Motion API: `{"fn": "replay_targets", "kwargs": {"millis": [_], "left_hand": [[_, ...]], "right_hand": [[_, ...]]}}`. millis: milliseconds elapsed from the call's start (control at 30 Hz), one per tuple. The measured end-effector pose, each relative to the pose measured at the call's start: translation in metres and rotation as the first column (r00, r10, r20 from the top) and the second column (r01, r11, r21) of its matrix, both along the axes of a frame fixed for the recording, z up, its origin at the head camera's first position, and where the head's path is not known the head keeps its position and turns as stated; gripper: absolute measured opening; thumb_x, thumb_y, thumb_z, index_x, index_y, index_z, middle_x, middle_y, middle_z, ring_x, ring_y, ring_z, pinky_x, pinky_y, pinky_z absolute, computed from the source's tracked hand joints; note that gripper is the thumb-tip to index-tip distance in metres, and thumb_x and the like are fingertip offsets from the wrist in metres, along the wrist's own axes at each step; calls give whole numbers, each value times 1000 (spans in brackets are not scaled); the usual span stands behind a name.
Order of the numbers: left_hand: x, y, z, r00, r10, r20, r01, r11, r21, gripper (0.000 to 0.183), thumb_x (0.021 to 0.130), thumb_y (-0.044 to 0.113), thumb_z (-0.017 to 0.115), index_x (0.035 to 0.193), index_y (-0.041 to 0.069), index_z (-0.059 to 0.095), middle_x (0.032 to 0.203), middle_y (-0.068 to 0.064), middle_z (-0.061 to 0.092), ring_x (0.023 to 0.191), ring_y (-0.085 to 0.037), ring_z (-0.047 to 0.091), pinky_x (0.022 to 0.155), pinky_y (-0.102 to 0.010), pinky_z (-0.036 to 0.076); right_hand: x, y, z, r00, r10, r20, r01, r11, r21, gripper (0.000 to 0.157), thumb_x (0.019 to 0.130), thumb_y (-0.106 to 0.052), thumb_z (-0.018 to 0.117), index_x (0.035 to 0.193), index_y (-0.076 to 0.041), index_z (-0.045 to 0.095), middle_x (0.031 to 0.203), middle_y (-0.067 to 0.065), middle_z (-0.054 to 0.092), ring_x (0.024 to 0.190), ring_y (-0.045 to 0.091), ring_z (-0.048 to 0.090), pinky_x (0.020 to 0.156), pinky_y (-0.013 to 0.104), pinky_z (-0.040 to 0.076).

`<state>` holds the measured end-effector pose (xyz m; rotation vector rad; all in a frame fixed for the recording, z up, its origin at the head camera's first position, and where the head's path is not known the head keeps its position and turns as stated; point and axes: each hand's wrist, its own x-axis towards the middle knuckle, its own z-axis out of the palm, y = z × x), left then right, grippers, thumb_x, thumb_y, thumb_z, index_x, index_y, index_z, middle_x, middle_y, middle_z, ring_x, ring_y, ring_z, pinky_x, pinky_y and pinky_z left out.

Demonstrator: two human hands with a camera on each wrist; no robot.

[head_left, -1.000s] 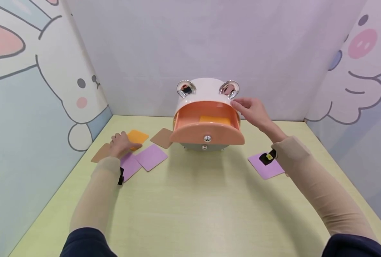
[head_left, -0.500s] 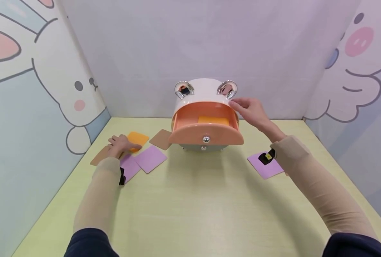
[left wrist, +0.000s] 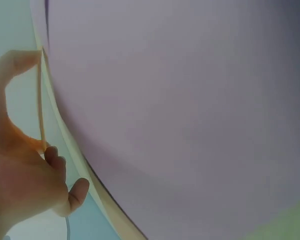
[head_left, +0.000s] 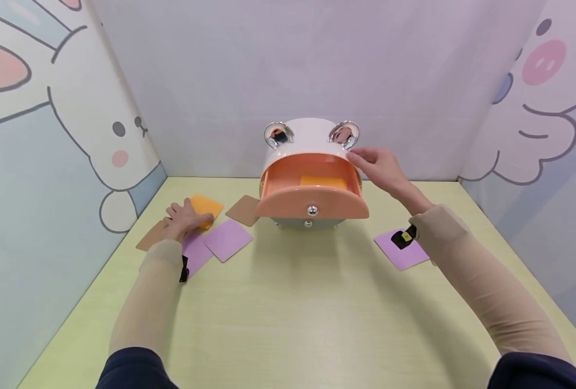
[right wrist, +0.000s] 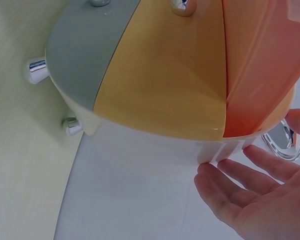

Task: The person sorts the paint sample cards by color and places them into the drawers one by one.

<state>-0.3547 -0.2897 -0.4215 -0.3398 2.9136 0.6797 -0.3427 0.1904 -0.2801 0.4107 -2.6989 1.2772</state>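
Note:
In the head view, a white frog-like drawer box (head_left: 307, 135) with two shiny round eyes stands at the back of the table. Its coral top drawer (head_left: 293, 202) is pulled out, with an orange card (head_left: 323, 181) inside. At left, my left hand (head_left: 183, 220) pinches another orange card (head_left: 205, 205) by opposite edges; the left wrist view shows this card (left wrist: 40, 100) edge-on between thumb and fingers. My right hand (head_left: 382, 170) rests on the box's right side. Its fingertips touch the white shell in the right wrist view, the thumb beside a shiny eye (right wrist: 284, 140).
Near my left hand lie two purple cards (head_left: 228, 240) and a brown card (head_left: 151, 235). Another brown card (head_left: 243, 209) is beside the box. One more purple card (head_left: 400, 253) lies under my right forearm. Below the coral drawer are yellow (right wrist: 165, 75) and grey (right wrist: 85, 55) drawer fronts.
The orange card at my left hand has shifted slightly up and away, turning a little, as the fingers take hold of it. My right hand and the drawer box stay put.

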Motion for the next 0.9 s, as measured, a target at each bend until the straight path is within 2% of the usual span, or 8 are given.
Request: {"fn": "replay_targets", "kwargs": {"millis": [167, 433, 533, 667, 767, 900], "left_hand": [[3, -4, 1, 999, 5, 38, -4, 1000, -14, 120, 74, 71, 62, 147, -9, 10, 132, -41, 21, 119, -51, 18, 100, -66, 23], [3, -7, 3, 998, 11, 63, -10, 1000, -23, 116, 77, 63, 62, 147, -10, 5, 137, -44, 16, 125, -55, 16, 103, -70, 21], [4, -7, 4, 999, 18, 49, -17, 1000, -22, 115, 78, 62, 60, 147, -12, 5, 138, -44, 16, 125, -56, 16, 103, -71, 21], [5, -6, 9, 1000, 19, 13, -18, 999, -31, 108, 78, 60, 60, 141, -14, 14, 129, -42, 25, 117, -52, 22, 99, -70, 24], [7, -5, 15, 1000, 9, -20, -10, 999, -37, 101, 78, 58, 61, 136, -15, 20, 122, -39, 30, 112, -50, 24, 96, -67, 24], [8, -3, 29, 997, -18, -74, 16, 999, -28, 97, 79, 57, 62, 134, -13, 24, 122, -38, 33, 110, -48, 26, 94, -62, 25]], "right_hand": [[-1, 0, 0, 1000, 5, 7, -5, 1000, 2, 58, 93, -53, 54, 130, -8, 60, 126, 15, 64, 118, 29, 56, 101, 50, 47], [-2, 1, -1, 1000, 14, 9, -14, 1000, 0, 59, 93, -52, 54, 130, -7, 59, 127, 15, 64, 119, 29, 56, 102, 50, 46], [-2, 1, 0, 1000, 16, 11, -16, 1000, -1, 59, 93, -52, 53, 131, -7, 59, 127, 15, 64, 119, 29, 56, 102, 50, 46], [-1, 2, 1, 1000, 15, 14, -15, 1000, 0, 60, 93, -53, 53, 131, -7, 59, 128, 16, 63, 120, 29, 55, 102, 51, 46], [-1, 2, 1, 1000, 14, 16, -14, 1000, 2, 60, 93, -54, 53, 131, -7, 59, 128, 15, 63, 119, 29, 55, 102, 52, 46], [0, 1, 1, 1000, 15, 12, -15, 1000, 5, 60, 93, -54, 53, 131, -8, 59, 127, 15, 64, 118, 28, 55, 101, 51, 46]]}}
